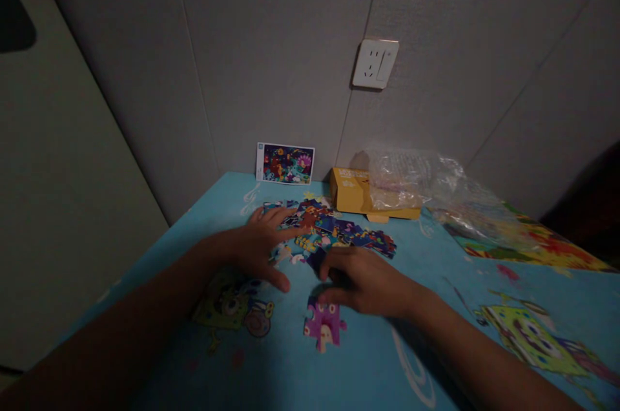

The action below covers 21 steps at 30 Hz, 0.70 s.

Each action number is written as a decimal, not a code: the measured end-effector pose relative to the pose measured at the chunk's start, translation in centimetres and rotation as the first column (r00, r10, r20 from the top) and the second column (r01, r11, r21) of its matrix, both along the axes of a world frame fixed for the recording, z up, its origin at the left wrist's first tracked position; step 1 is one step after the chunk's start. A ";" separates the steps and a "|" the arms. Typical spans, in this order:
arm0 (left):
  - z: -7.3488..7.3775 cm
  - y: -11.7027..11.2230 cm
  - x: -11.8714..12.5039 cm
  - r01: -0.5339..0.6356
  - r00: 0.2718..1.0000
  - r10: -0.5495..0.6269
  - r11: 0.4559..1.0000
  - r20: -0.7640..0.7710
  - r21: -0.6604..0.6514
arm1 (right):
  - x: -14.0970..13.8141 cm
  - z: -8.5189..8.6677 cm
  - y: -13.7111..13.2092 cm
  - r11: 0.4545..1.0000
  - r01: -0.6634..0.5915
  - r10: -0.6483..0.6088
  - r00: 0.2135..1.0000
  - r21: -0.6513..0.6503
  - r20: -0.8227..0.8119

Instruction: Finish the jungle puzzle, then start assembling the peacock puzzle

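A heap of dark, colourful puzzle pieces (339, 230) lies on a blue cartoon-printed tablecloth (387, 372). My left hand (261, 246) rests flat on the heap's left side, fingers spread and open. My right hand (363, 278) sits just below the heap with fingers curled inward over the cloth; what they hold, if anything, is hidden. A small joined cluster of pink and purple pieces (323, 325) lies apart from the heap, right under my right thumb.
A puzzle reference card (285, 163) leans against the grey wall. A yellow box (353, 191) stands at the back with a crumpled clear plastic bag (431, 185) on and beside it. A white wall socket (374, 63) is above.
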<state>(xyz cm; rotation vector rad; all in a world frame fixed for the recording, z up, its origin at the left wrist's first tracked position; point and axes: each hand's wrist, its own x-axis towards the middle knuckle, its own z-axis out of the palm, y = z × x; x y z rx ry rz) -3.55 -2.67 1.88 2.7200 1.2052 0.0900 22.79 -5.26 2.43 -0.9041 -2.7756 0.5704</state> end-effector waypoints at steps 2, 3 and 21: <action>-1.0 -0.1 0.6 -0.037 0.999 0.036 0.999 -0.038 -0.028 | 0.0 -0.3 0.4 0.991 0.127 -0.127 0.992 0.043 0.001; -1.4 0.1 0.8 -0.066 0.997 0.066 0.998 -0.032 -0.018 | 0.0 -0.4 0.6 0.985 0.164 -0.165 0.986 0.056 0.001; -2.7 2.3 1.4 -0.087 0.974 0.031 0.966 0.224 0.243 | 0.9 -0.5 2.5 0.888 0.428 -0.401 0.900 0.169 -0.172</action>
